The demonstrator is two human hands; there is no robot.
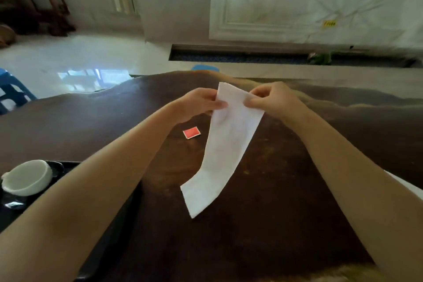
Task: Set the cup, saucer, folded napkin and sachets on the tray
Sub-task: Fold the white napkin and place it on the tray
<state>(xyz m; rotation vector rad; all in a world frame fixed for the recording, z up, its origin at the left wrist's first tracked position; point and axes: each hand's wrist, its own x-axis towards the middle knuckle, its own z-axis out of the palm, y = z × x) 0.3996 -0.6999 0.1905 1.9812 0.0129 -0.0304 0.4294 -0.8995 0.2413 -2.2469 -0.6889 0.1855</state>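
A long white napkin [226,149] hangs in the air over the dark wooden table [274,213], folded into a strip. My left hand [199,104] pinches its top left edge and my right hand [272,101] pinches its top right edge. A red sachet [191,132] lies on the table just below my left hand. At the left, a white cup [27,177] stands on a dark saucer [56,167] on the black tray [13,215]. A small shiny sachet [14,205] lies on the tray in front of the cup. My left forearm hides part of the tray.
A blue plastic stool [11,89] stands on the glossy white floor at the left, and another blue stool [204,68] shows beyond the table's far edge. A white wall panel and a floor grille lie behind. Something white [405,184] peeks out by my right forearm.
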